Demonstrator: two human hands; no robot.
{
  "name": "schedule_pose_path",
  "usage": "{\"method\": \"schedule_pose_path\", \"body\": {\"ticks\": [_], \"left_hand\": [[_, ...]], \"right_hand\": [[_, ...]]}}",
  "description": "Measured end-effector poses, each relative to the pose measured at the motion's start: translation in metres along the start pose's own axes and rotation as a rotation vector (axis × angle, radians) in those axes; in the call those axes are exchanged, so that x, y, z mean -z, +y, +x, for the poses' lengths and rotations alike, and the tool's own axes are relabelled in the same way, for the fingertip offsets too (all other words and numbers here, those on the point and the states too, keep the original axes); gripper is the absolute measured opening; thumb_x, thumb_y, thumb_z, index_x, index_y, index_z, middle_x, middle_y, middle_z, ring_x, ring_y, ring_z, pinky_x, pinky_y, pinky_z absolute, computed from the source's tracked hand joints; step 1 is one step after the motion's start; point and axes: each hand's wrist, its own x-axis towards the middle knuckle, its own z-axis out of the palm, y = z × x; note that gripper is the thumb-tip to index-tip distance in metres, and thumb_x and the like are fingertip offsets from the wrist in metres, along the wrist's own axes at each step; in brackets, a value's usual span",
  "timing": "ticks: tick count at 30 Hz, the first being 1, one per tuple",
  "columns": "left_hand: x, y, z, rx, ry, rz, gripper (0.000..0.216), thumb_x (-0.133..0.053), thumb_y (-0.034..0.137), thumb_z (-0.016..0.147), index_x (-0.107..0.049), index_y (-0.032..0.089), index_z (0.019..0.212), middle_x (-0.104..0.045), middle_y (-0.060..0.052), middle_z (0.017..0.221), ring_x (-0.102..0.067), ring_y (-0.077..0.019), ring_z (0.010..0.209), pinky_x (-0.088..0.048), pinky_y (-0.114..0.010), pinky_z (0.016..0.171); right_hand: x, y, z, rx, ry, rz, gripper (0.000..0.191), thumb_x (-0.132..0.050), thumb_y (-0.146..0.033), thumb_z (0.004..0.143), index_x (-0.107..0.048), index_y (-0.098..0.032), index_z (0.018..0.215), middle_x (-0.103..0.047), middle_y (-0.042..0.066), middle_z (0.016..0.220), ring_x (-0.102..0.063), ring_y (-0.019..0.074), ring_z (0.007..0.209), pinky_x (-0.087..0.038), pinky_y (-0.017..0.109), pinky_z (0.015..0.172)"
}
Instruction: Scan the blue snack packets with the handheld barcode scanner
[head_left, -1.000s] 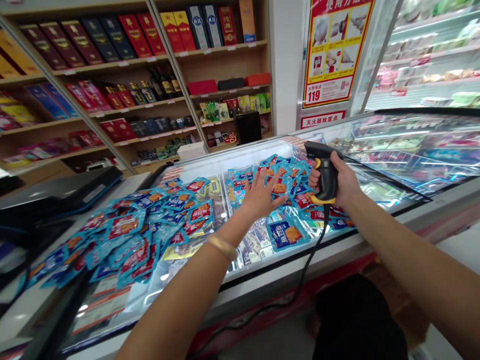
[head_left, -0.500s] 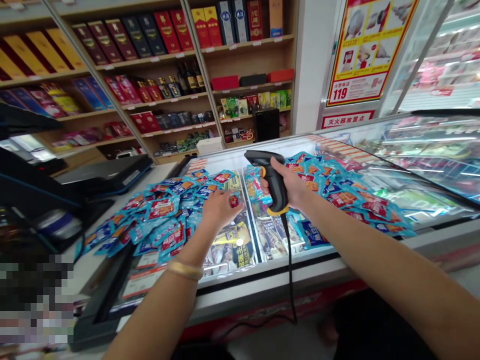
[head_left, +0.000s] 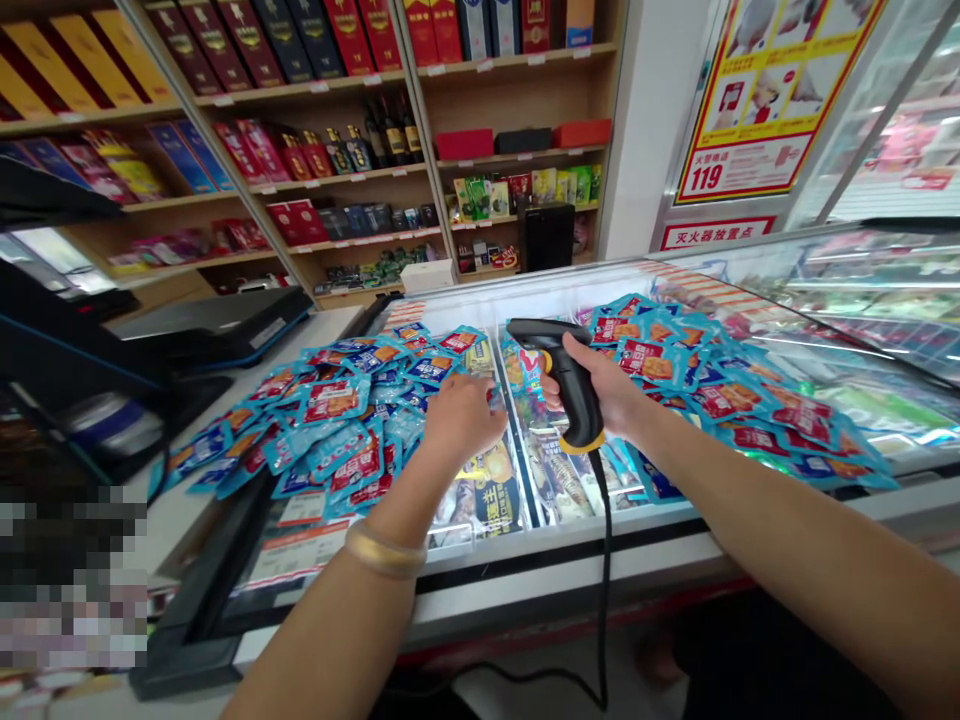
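My right hand [head_left: 611, 385] grips a black and yellow barcode scanner [head_left: 576, 390] by its handle, and the scanner head points left. A black cable hangs from the handle's lower end. To the left, my left hand [head_left: 466, 415] is closed, back upward, above the freezer's glass top. A sliver of a small blue snack packet [head_left: 495, 396] shows at its fingertips; the rest is hidden. Beside this hand spreads a heap of blue, red and navy snack packets [head_left: 330, 400]. Another heap of the same packets [head_left: 731, 395] lies right of the scanner, partly behind my right forearm.
Both heaps rest on a chest freezer [head_left: 465, 590] with frozen packs under its glass. A dark checkout device [head_left: 214, 335] stands on the counter at left. Behind are wooden shelves [head_left: 517, 155] of boxes and bottles, and a fire-safety poster [head_left: 780, 100].
My left hand has turned palm down, so the packet at its fingers is mostly covered. Both hands and the scanner appear slightly further right as the view has shifted.
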Motion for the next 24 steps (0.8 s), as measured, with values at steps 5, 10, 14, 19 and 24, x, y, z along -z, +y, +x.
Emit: {"method": "schedule_pose_path", "body": {"ticks": [5, 10, 14, 19, 24], "left_hand": [[-0.001, -0.002, 0.002, 0.047, 0.1, -0.118, 0.042, -0.041, 0.026, 0.085, -0.064, 0.018, 0.119, -0.066, -0.013, 0.115, -0.06, -0.0292, 0.108, -0.045, -0.042, 0.095], [-0.002, -0.015, 0.013, 0.254, 0.315, -0.753, 0.029, -0.047, 0.025, 0.078, -0.068, 0.015, 0.095, -0.069, -0.008, 0.081, -0.067, -0.0254, 0.086, -0.051, -0.04, 0.086], [0.0, -0.015, 0.015, 0.418, 0.281, -1.443, 0.013, -0.056, 0.025, 0.068, -0.061, 0.017, 0.076, -0.059, 0.002, 0.059, -0.062, -0.016, 0.06, -0.056, -0.038, 0.07], [0.0, -0.007, 0.012, 0.377, 0.277, -1.613, 0.028, -0.064, 0.017, 0.059, -0.062, 0.016, 0.086, -0.066, 0.002, 0.072, -0.066, -0.0148, 0.068, -0.058, -0.038, 0.073], [-0.005, -0.003, 0.013, 0.313, 0.283, -1.608, 0.029, -0.066, 0.02, 0.058, -0.065, 0.016, 0.086, -0.067, 0.001, 0.07, -0.067, -0.0182, 0.069, -0.058, -0.037, 0.07]], "right_hand": [[-0.002, 0.002, 0.0, -0.002, -0.008, -0.02, 0.038, -0.057, -0.056, 0.083, -0.056, -0.018, 0.084, -0.052, 0.0, 0.057, -0.045, 0.013, 0.052, -0.039, 0.024, 0.052], [0.0, 0.002, 0.0, 0.003, -0.008, -0.017, 0.038, -0.059, -0.057, 0.081, -0.055, -0.019, 0.083, -0.052, 0.0, 0.057, -0.045, 0.0131, 0.052, -0.039, 0.025, 0.051], [0.0, 0.003, 0.0, -0.002, 0.007, -0.024, 0.039, -0.06, -0.057, 0.08, -0.054, -0.019, 0.08, -0.053, 0.0, 0.057, -0.045, 0.0131, 0.052, -0.039, 0.025, 0.052], [0.0, 0.006, 0.001, -0.029, 0.011, -0.02, 0.041, -0.063, -0.058, 0.077, -0.052, -0.019, 0.077, -0.053, 0.0, 0.057, -0.046, 0.0127, 0.052, -0.039, 0.024, 0.052], [0.0, 0.007, 0.001, -0.053, -0.035, -0.022, 0.044, -0.062, -0.06, 0.077, -0.053, -0.018, 0.078, -0.052, 0.001, 0.058, -0.045, 0.0122, 0.052, -0.037, 0.024, 0.051]]}}
